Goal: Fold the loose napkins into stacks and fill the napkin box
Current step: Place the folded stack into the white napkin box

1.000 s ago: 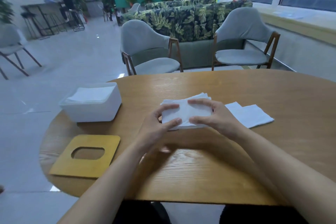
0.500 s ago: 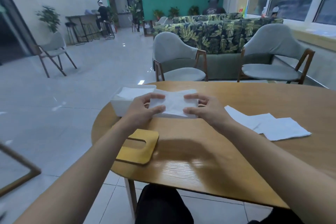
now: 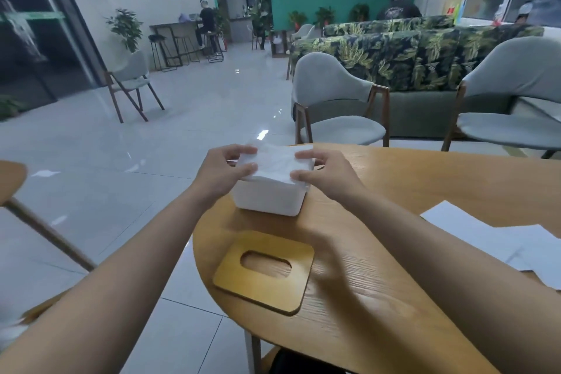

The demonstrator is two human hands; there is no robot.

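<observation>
Holding folded napkin stack (image 3: 274,164) at 12 o'clock: my left hand (image 3: 221,171) pinches 9 o'clock end, right hand (image 3: 329,179) pinches 3 o'clock end. Stack's long axis runs 9-to-3, matching white napkin box (image 3: 267,202) directly beneath. I judge straight lowering next; both hands equally near.

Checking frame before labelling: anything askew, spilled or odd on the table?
Nothing spilled or damaged. The wooden lid lies off the napkin box, flat by the table edge. Left hand and right hand hold the napkin stack on the box's top, seemingly overhanging its rim, not seated.
</observation>
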